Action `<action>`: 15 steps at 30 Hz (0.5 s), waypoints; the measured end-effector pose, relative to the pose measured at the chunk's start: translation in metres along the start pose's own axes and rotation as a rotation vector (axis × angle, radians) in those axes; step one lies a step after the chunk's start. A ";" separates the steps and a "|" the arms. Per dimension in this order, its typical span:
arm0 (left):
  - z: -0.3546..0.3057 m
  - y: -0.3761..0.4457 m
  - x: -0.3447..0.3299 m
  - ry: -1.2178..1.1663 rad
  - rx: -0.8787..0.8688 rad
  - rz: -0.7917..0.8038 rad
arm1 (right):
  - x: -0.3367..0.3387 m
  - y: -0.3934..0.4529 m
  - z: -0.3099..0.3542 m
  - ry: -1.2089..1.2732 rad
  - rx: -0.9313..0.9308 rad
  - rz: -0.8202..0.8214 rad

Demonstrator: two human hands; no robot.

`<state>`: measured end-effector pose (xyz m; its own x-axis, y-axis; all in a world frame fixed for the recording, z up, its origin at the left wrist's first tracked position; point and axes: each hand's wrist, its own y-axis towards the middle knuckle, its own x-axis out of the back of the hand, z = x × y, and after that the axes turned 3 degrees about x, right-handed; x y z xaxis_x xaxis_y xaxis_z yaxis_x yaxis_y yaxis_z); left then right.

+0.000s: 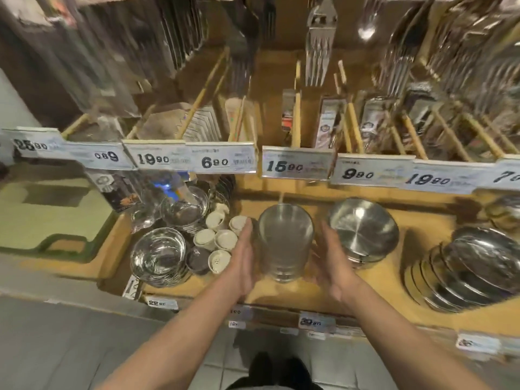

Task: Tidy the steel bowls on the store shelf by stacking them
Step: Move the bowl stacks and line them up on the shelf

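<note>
A tall stack of steel bowls (pixel 284 240) stands on the wooden shelf (pixel 380 280) in the middle. My left hand (pixel 242 263) lies flat along its left side with straight fingers. My right hand (pixel 329 260) sits at its right side, fingers loosely spread; touching or just apart, I cannot tell. Right of it is another stack of steel bowls (pixel 364 228). A leaning row of wide steel bowls (pixel 464 271) lies at the far right. Shiny steel bowls (pixel 159 257) are stacked at the left.
Small white cups (pixel 218 240) cluster between the left bowls and my left hand. More shiny bowls (pixel 185 209) sit behind them. Price tags (pixel 295 166) line the upper shelf edge above the stack. Cutlery packs (pixel 320 52) hang above. Tiled floor lies below.
</note>
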<state>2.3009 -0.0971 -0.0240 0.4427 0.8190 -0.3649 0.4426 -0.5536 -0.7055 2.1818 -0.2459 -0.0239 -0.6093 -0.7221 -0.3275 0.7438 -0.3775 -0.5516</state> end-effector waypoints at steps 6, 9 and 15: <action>-0.005 0.008 -0.005 0.155 0.001 0.118 | -0.006 0.004 -0.001 0.006 -0.005 0.068; -0.006 0.009 -0.002 0.183 0.005 0.107 | -0.011 0.006 -0.002 -0.031 -0.018 0.075; -0.006 0.010 0.001 0.221 -0.056 0.132 | -0.012 0.006 -0.006 -0.042 0.005 0.069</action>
<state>2.3107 -0.1028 -0.0280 0.6561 0.6899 -0.3058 0.4094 -0.6658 -0.6237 2.1923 -0.2362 -0.0276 -0.5444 -0.7704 -0.3319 0.7852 -0.3288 -0.5248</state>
